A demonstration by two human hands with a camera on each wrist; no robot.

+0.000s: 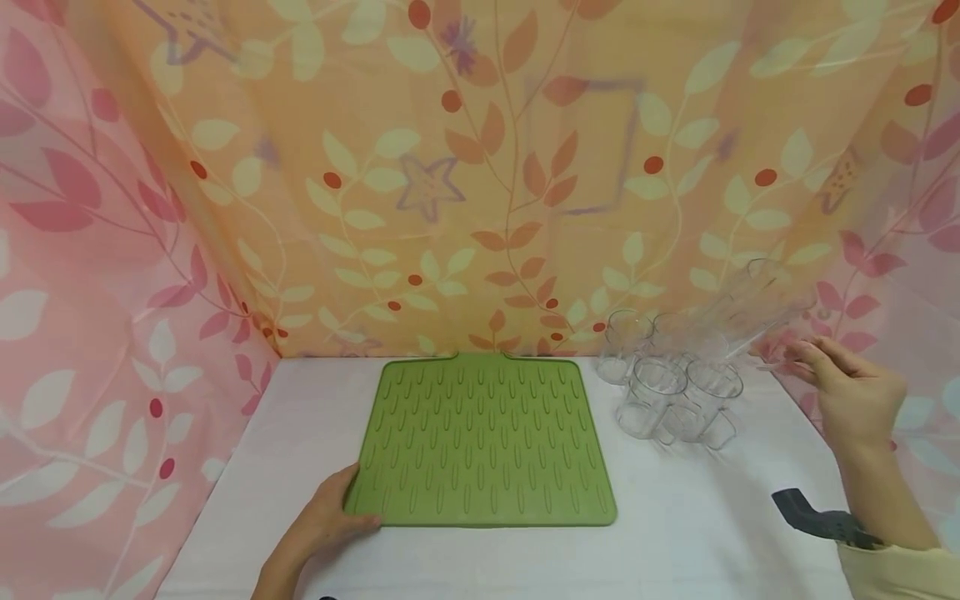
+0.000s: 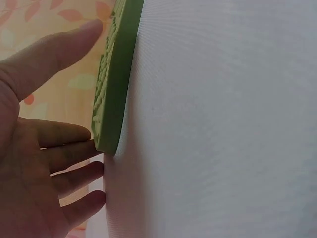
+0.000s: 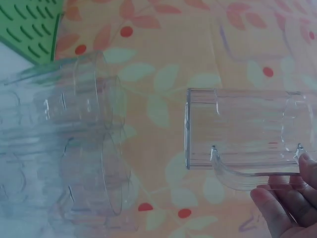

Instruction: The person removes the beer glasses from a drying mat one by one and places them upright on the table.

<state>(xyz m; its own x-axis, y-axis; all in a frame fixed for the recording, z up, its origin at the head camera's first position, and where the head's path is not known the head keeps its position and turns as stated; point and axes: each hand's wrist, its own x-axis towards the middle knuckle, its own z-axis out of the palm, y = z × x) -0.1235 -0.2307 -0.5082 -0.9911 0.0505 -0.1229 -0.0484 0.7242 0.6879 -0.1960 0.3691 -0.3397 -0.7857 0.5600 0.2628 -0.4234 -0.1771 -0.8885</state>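
Note:
A green drying mat (image 1: 480, 446) with raised oblong ridges lies flat on the white table. At its near left corner rests my left hand (image 1: 322, 512); the left wrist view shows the fingers fairly straight beside the mat edge (image 2: 121, 94), thumb apart from them. My right hand (image 1: 858, 396) is raised at the right and holds a clear mug (image 3: 247, 126) by its handle (image 3: 247, 181). The mug is tilted in the air above several other clear mugs (image 1: 660, 379), which stand close together right of the mat. Their transparent outlines overlap, so their exact arrangement is hard to make out.
The white tabletop (image 1: 540, 562) extends around the mat. An orange leaf-patterned curtain (image 1: 360, 233) hangs along the back edge, with pink patterned curtains (image 1: 82, 333) at the sides. A dark strap (image 1: 817, 517) juts out from the right wrist.

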